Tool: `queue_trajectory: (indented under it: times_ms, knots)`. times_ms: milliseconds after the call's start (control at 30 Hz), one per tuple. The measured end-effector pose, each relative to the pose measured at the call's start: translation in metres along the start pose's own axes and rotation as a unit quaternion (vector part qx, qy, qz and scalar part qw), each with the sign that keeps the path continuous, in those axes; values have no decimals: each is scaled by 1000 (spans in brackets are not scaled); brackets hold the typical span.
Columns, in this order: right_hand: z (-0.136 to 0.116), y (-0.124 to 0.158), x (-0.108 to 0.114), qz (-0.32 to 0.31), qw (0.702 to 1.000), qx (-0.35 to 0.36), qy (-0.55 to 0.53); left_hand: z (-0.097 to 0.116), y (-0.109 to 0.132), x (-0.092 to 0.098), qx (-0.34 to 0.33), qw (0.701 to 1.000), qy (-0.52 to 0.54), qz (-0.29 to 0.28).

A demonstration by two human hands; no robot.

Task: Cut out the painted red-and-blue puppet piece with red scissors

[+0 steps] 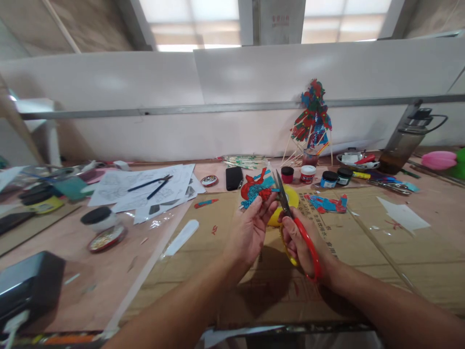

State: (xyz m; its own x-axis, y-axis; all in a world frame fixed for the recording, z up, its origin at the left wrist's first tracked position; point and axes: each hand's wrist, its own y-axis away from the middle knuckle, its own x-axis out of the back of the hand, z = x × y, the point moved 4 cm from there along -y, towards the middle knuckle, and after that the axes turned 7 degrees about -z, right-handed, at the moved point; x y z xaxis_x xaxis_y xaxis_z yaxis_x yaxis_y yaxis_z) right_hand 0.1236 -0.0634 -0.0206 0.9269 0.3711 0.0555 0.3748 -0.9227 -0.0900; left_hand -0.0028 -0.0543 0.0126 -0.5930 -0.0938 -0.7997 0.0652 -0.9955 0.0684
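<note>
Red and blue paper makes the figure point(256, 190) which, in the head view, is in front of the person, above the cardboard point(363, 247). The left hand point(250, 232) pinches it between thumb and fingers. The right hand point(290, 235) is closed around the handles of the scissors point(308, 238), with the blades pointing up beside the figure's right edge. I cannot tell whether any paper lies between the blades.

As I judge it, a thin part could be cut off or torn if the blades close at a wrong angle. The left fingers are near the blades, so a slip could also hurt them. A wide movement of the right arm could catch the second figure point(327, 203) on the cardboard.

About the containers: behind the hands stand a red jar point(308, 174) with white lid and a blue jar point(329, 180) with dark lid; their contents are hidden. The bottle point(399, 145) holds some brown liquid at its bottom. The bowl point(341, 161) carries small things, one of them red. On the left, the dish point(106, 239) contains pale small bits, beside a white jar point(100, 221).
</note>
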Motion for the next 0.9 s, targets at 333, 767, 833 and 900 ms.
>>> queue_trajectory:
  times_ms: [333,767,833,900]
  knots:
    - [-9,-2,0,-53,998,15,19,23,-13,6,-48,995,-85,-12]
    - [-28,-3,12,-91,985,43,138,49,-19,5,-69,973,-214,-54]
    - [-30,-3,12,-87,986,42,137,51,-20,6,-61,972,-222,-53]
    - [-31,-3,13,-84,987,39,134,52,-21,6,-58,971,-227,-55]
